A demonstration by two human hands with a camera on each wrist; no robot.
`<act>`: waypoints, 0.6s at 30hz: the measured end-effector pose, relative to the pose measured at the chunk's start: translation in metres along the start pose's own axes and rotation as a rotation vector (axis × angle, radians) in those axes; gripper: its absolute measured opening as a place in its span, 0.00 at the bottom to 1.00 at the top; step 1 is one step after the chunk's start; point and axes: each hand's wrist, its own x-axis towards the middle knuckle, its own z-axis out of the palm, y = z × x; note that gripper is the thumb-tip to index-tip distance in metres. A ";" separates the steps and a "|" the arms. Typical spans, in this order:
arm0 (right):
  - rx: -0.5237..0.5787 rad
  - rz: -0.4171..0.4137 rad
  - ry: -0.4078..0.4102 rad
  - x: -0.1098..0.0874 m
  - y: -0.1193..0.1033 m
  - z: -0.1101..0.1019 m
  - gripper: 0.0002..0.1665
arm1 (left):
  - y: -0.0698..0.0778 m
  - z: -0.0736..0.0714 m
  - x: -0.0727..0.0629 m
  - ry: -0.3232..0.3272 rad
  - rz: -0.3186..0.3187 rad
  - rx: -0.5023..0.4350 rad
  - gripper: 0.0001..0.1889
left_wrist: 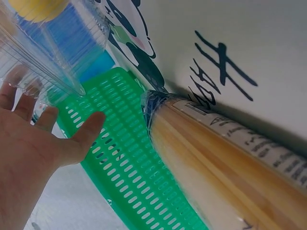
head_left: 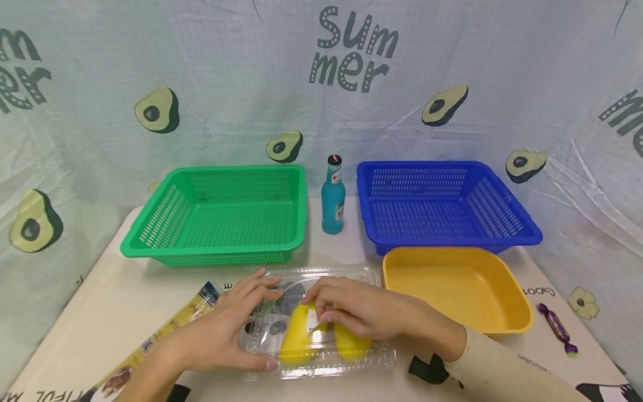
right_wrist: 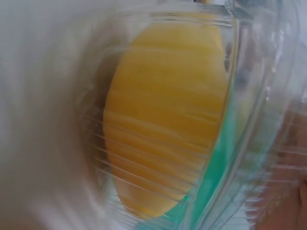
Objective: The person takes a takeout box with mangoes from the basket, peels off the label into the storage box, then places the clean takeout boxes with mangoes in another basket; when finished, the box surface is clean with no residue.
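Observation:
Across the left side of a clear plastic container (head_left: 372,273) lies my left hand (head_left: 226,324), fingers spread and touching its wall, thumb near the front rim. Two smooth yellow mango-shaped fruits (head_left: 298,340) are in the container, side by side. Over them is my right hand (head_left: 356,307), its fingers curled and its index finger and thumb at the upper end of the left fruit. A white label (head_left: 312,318) shows between those fingers; whether it is stuck to fruit or plastic is unclear. Close up in the right wrist view, one yellow fruit (right_wrist: 163,115) shows through the ribbed plastic.
Behind stand a green basket (head_left: 221,254), a blue bottle (head_left: 333,201) and a blue basket (head_left: 452,237). A yellow tub (head_left: 502,324) is right of the container, with a purple wrapped candy (head_left: 557,329) beyond it. A long yellow packet (head_left: 166,340) lies left, partly under my left arm.

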 end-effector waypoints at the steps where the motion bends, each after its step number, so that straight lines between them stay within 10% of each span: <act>1: 0.004 0.001 0.001 0.000 0.000 0.000 0.09 | 0.000 0.000 0.000 -0.001 -0.004 -0.004 0.45; 18: 0.239 0.059 0.066 -0.001 0.005 -0.009 0.08 | 0.000 0.000 -0.001 -0.007 -0.007 -0.026 0.43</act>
